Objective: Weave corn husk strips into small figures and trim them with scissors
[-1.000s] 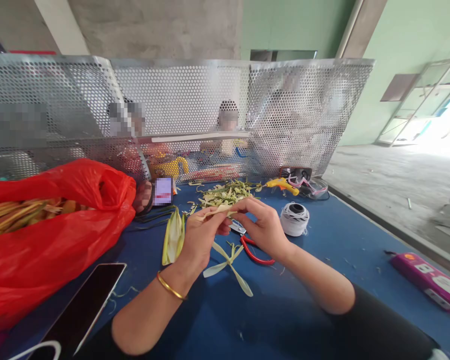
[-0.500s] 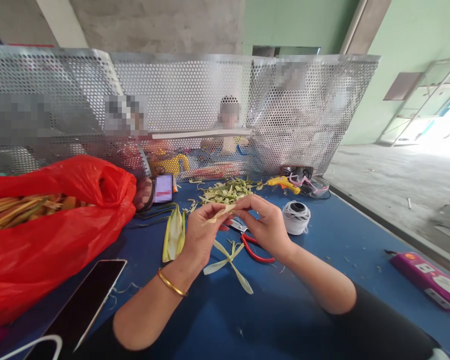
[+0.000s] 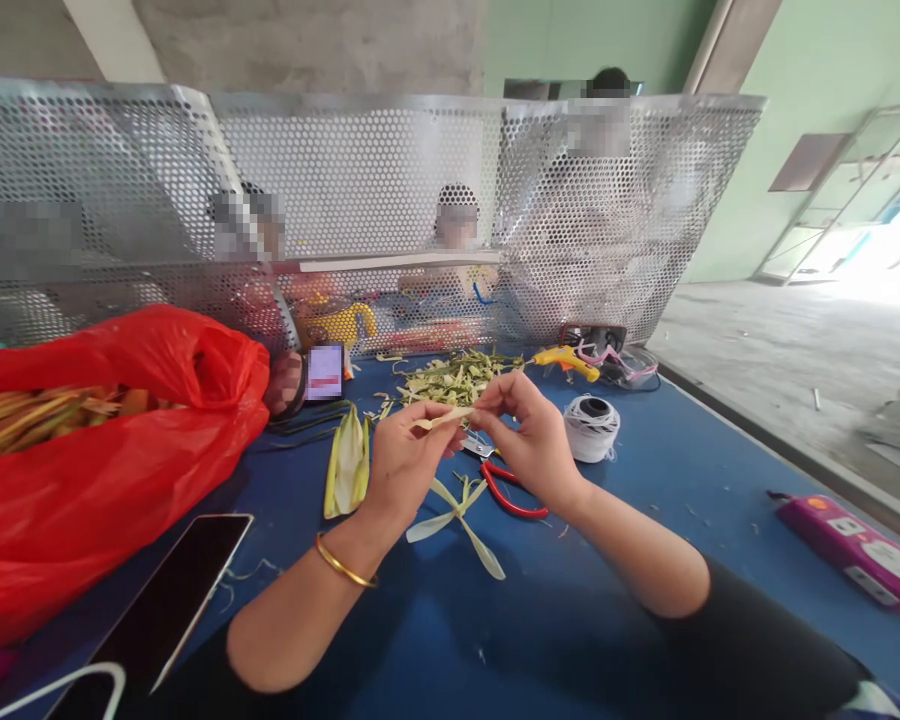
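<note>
Between my two hands is a pale strip of dried husk or leaf (image 3: 444, 420). My left hand (image 3: 409, 455) pinches its left part between thumb and fingers. At its right end, the fingertips of my right hand (image 3: 525, 430) are closed on it. Below my hands, a cross-shaped piece of pale leaf strips (image 3: 457, 512) lies flat on the blue table (image 3: 540, 620). Red-handled scissors (image 3: 511, 492) rest beside it, their blades partly hidden by my right hand. A larger yellow-green husk (image 3: 347, 465) lies left of my left hand.
Leaf scraps (image 3: 454, 378) are heaped behind my hands. A white thread spool (image 3: 591, 428) and yellow glue gun (image 3: 566, 362) sit right. Left are a red bag (image 3: 120, 510) of husks and a phone (image 3: 157, 600). A perforated metal screen (image 3: 367, 170) stands behind, people beyond it.
My right fingers have lifted and curled slightly at the strip's right end. The left hand keeps its pinch. Beyond the screen, a person at the right has shifted.
</note>
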A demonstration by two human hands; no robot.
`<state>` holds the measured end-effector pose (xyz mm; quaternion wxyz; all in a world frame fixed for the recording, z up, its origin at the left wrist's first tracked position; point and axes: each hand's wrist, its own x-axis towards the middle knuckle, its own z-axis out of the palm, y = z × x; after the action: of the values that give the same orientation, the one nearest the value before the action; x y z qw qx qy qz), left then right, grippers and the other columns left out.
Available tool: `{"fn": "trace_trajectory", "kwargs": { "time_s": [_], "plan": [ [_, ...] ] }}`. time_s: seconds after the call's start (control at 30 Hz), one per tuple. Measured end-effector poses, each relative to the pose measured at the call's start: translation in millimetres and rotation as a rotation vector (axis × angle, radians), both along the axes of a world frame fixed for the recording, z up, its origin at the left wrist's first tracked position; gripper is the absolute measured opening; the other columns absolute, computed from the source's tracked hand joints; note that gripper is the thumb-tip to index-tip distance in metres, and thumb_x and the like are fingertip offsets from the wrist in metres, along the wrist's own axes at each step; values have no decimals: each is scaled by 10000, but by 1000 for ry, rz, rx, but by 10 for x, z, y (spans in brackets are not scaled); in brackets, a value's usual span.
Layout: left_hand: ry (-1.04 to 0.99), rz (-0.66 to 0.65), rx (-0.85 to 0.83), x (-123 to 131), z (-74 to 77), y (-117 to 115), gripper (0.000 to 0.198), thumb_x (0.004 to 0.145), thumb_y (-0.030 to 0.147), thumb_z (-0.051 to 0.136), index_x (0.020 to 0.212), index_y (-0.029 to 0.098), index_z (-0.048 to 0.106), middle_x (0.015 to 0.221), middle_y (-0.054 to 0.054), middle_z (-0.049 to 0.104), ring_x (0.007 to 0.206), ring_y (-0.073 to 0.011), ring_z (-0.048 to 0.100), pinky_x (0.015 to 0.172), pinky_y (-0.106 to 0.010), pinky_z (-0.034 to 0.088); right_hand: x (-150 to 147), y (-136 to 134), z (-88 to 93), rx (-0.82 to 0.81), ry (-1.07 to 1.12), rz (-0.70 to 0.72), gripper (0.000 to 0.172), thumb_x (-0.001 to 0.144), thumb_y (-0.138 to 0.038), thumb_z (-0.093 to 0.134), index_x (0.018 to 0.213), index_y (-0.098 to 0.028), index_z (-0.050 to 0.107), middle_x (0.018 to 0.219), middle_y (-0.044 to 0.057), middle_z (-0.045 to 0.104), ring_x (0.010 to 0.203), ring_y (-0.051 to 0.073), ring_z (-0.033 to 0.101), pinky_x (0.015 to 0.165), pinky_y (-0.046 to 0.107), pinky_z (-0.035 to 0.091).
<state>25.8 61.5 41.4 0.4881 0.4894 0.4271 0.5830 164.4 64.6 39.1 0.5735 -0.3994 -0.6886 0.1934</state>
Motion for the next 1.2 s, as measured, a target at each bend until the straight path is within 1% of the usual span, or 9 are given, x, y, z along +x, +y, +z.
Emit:
{"fn": "trace_trajectory", "kwargs": {
  "time_s": [0.17,0.3,0.43,0.57,0.77,0.9,1.03,1.13,1.2],
  "plan": [
    [-187,-99,-211,-27,45,18,128,600,270,731,634,159,679,510,13,608,446,-88,525,474,-217,428,35,20,1,95,-125,56,43,847,-200,578,809,-219,587,773,0,643,726,139,589,696,273,476],
    [-228,-133,-255,-49,65,25,124,578,248,729,652,154,695,536,0,629,482,-96,553,473,-210,431,49,26,1,131,-164,43,77,861,-186,562,808,-222,606,783,6,651,749,147,602,707,276,475],
    [-209,-124,-220,-41,54,28,170,565,270,762,670,151,702,583,-21,661,533,-111,589,488,-207,448,39,19,0,120,-176,24,96,863,-188,557,788,-219,608,787,16,652,773,160,608,725,293,474],
    [-174,-60,-138,-17,37,15,153,573,273,762,610,159,666,572,-7,647,543,-111,591,498,-202,453,30,11,0,98,-181,31,101,864,-175,549,782,-217,591,791,20,654,793,163,611,752,300,474],
    [-153,-36,-76,9,-1,16,112,606,257,729,636,166,670,595,-2,659,545,-119,600,498,-212,471,24,5,-5,47,-192,-28,90,849,-183,558,768,-211,586,761,5,660,726,146,605,689,271,464],
    [-108,-40,-34,20,-8,20,105,611,247,720,672,168,687,604,5,663,552,-122,606,503,-221,485,13,5,-16,1,-104,-59,33,816,-180,586,806,-206,568,719,-18,647,680,127,613,663,253,474],
    [-87,-7,-49,0,25,23,96,629,246,712,637,159,672,546,12,641,500,-99,573,497,-206,467,12,21,-2,-94,-6,56,122,802,-213,613,920,-190,595,772,1,683,726,135,642,705,275,497],
    [-70,-8,-32,-39,52,32,112,642,256,707,619,153,668,523,15,625,474,-84,546,498,-199,453,29,42,43,-205,50,217,106,800,-261,629,872,-183,640,780,8,697,727,134,651,702,282,509],
    [-68,-10,-27,-61,63,41,119,644,262,704,613,153,666,518,18,617,466,-80,537,498,-199,449,43,57,76,-277,112,287,118,782,-271,647,859,-182,655,766,0,697,708,130,654,699,285,519]
  ]
}}
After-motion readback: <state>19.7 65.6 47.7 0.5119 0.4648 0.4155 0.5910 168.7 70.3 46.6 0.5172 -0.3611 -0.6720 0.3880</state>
